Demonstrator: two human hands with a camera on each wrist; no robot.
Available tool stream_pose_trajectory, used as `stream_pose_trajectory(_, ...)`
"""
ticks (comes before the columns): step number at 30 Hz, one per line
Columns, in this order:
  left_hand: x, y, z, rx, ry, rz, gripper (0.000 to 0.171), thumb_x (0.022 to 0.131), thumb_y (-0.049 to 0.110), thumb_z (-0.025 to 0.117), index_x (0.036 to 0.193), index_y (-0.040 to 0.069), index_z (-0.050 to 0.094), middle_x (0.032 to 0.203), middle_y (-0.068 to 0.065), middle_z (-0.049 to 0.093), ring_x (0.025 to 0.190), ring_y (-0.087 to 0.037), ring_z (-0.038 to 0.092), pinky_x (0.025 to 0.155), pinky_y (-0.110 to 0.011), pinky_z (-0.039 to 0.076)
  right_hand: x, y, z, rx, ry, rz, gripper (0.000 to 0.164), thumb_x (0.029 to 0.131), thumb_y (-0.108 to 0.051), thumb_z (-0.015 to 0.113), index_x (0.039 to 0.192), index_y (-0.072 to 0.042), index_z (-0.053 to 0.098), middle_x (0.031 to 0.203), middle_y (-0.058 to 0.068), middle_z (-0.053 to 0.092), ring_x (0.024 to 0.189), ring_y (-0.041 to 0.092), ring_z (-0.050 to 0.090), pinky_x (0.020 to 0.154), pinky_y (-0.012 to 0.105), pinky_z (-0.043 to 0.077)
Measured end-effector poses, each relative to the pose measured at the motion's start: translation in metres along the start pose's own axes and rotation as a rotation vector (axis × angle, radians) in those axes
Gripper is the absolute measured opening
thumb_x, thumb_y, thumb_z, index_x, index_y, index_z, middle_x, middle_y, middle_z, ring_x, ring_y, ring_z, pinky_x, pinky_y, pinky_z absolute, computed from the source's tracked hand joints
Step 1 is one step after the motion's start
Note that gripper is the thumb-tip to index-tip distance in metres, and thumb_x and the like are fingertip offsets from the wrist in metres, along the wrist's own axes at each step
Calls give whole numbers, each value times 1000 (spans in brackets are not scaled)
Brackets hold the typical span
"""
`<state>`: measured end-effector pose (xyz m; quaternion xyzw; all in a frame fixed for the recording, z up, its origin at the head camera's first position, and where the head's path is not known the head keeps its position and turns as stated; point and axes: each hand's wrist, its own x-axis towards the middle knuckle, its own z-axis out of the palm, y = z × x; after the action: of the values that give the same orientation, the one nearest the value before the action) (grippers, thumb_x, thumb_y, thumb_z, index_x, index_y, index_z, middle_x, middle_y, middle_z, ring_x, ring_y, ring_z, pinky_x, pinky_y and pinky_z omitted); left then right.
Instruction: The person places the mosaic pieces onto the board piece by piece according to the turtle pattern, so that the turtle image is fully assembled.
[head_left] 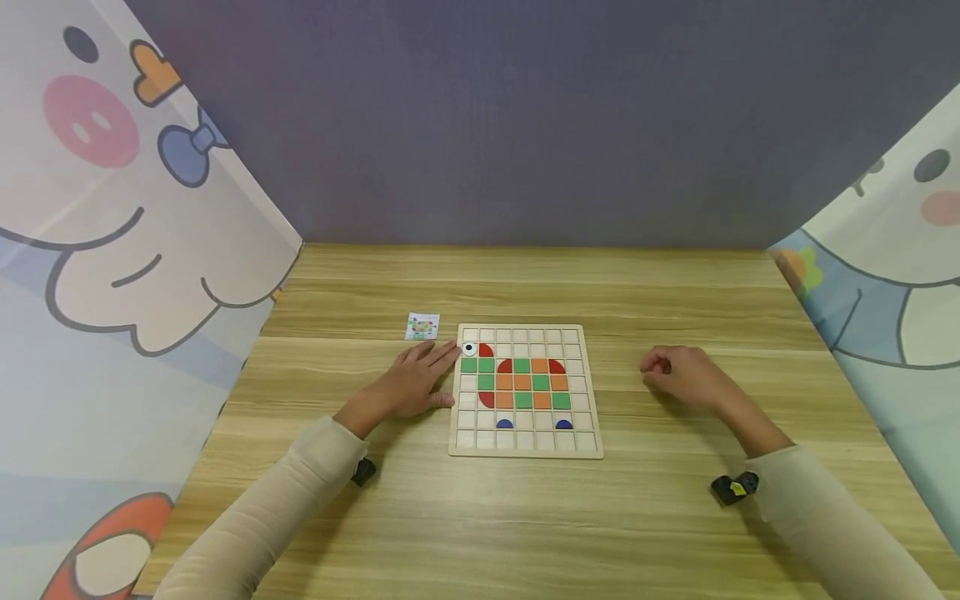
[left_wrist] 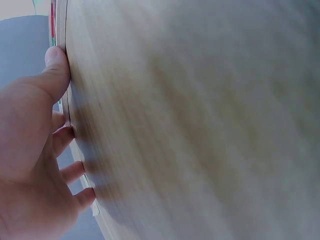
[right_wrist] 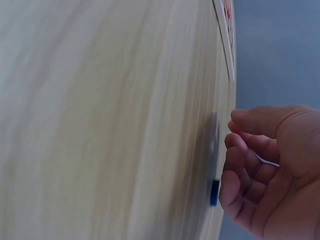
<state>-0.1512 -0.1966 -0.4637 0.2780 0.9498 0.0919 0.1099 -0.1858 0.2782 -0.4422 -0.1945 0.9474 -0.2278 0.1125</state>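
Observation:
A square wooden grid board [head_left: 527, 449] lies on the table, holding an animal-shaped pattern of green, orange and red pieces, a white eye piece [head_left: 469, 349] and two blue half-rounds [head_left: 564, 425]. My left hand [head_left: 411, 382] rests along the board's left edge, its fingers stretched out and the thumb touching the side. To the right of the board, apart from it, my right hand [head_left: 686, 377] is held low over the table with curled fingers, the thumb tip close to the index finger; nothing shows in it. In the right wrist view, a small blue piece [right_wrist: 215, 193] appears beside the curled fingers.
A small printed card [head_left: 422, 326] with a coloured animal pattern lies just beyond my left fingertips. The wooden table [head_left: 525, 525] meets a dark grey panel [head_left: 525, 125] at the back. Cartoon-printed walls flank both sides.

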Motion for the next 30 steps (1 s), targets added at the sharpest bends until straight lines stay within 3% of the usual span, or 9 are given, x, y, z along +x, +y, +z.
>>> stream_pose_trajectory(9, 0, -1, 1, -16, -14, -6, 87, 97, 54, 60, 163, 10, 25, 169, -12, 26, 151, -48, 27, 116, -69, 28, -4, 20, -6, -57, 73, 98, 17, 93, -18, 70, 103, -5, 71, 88, 6, 67, 79, 18, 59, 71, 37, 48)
stream_pose_trajectory(15, -1, -1, 0, -12, 2, 1, 86, 97, 52, 62, 162, 9, 26, 169, -12, 27, 150, -48, 29, 115, -70, 29, -5, 27, -7, -68, 78, 136, 28, 92, -22, 71, 108, 1, 70, 93, 15, 66, 84, 27, 61, 75, 46, 50)
stream_pose_trajectory(24, -1, 0, -1, -15, -6, -3, 86, 97, 53, 61, 163, 10, 25, 169, -11, 26, 151, -48, 28, 116, -69, 28, -5, 28, -10, -83, 82, 150, 22, 94, -19, 69, 101, 1, 70, 82, 8, 67, 71, 17, 57, 64, 32, 44)
stream_pose_trajectory(30, -1, 0, -2, -12, 7, 6, 85, 97, 52, 62, 162, 8, 27, 168, -13, 29, 150, -48, 30, 115, -70, 30, -6, 27, -10, -83, 76, 150, 22, 98, -22, 63, 97, -1, 70, 79, 6, 69, 67, 15, 56, 62, 30, 43)
